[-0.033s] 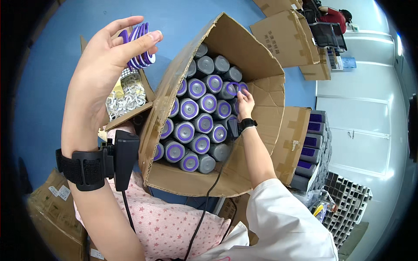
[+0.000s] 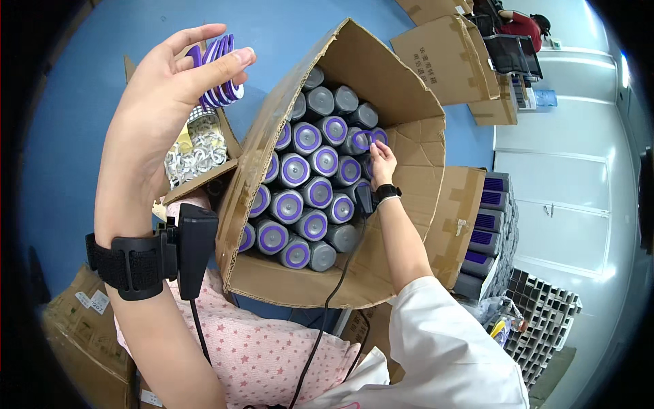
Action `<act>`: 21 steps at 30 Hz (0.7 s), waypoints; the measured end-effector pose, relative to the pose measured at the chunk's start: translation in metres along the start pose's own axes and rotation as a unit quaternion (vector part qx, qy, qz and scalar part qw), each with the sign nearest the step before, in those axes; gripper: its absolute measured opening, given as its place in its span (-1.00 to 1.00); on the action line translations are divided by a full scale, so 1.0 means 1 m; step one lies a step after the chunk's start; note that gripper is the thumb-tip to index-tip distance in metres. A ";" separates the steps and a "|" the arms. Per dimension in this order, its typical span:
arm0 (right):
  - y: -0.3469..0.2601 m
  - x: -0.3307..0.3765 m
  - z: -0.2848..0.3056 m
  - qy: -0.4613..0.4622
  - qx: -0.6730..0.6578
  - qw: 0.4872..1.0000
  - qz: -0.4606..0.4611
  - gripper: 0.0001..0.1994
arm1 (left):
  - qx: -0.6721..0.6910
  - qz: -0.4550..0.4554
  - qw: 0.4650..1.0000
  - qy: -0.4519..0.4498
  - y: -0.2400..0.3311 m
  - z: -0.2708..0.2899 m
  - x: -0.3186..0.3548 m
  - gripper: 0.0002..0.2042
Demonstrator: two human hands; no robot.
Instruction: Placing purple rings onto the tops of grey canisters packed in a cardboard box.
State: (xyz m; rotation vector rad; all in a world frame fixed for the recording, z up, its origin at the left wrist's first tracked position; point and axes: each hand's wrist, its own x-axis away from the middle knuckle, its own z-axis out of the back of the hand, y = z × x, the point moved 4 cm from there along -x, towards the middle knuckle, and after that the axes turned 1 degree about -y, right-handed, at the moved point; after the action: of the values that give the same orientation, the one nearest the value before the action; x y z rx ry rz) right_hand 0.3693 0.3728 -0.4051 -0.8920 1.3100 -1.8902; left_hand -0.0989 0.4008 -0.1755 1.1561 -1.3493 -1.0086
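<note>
My left hand [image 2: 167, 85] is raised at the upper left, its thumb and fingers closed round a stack of thin purple and white rings [image 2: 219, 73]. My right hand [image 2: 383, 163] reaches into a large open cardboard box [image 2: 409, 160]. Its fingertips pinch a purple ring [image 2: 362, 141] over the end of a grey canister, close to the box's right wall. Several grey canisters [image 2: 295, 170] stand packed in the box, most with a purple ring on the upward end. A few ends, such as that of the front canister [image 2: 323, 257], show plain grey.
Left of the box, a smaller carton [image 2: 235, 140] holds many white curled pieces [image 2: 197, 162]. More cartons [image 2: 436, 58] stand beyond. Stacked dark purple-topped units [image 2: 485, 238] and a grid-like rack [image 2: 545, 317] are at the right. A black cable [image 2: 323, 320] crosses the box's near edge.
My right hand has shifted very slightly up and left over the canister end. My left hand has hardly moved and keeps its stack of rings.
</note>
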 end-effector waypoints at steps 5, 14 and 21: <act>0.018 -0.003 -0.001 0.029 -0.001 0.999 -0.039 -0.75 | -0.021 -0.012 1.000 -0.006 -0.001 -0.002 -0.006 -0.37; 0.013 0.003 -0.009 0.037 0.130 0.991 -0.005 -0.77 | -0.012 -0.025 0.998 -0.051 0.009 -0.026 -0.010 -0.42; 0.002 0.011 -0.014 0.099 0.227 0.967 0.053 -0.83 | -0.003 -0.028 0.998 -0.048 0.010 -0.032 -0.012 -0.44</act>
State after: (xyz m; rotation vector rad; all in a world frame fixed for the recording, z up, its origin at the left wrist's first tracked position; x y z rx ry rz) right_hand 0.3520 0.3704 -0.4093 -0.3979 0.9460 -2.1119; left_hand -0.0685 0.4152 -0.1647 1.1598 -1.3944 -1.1205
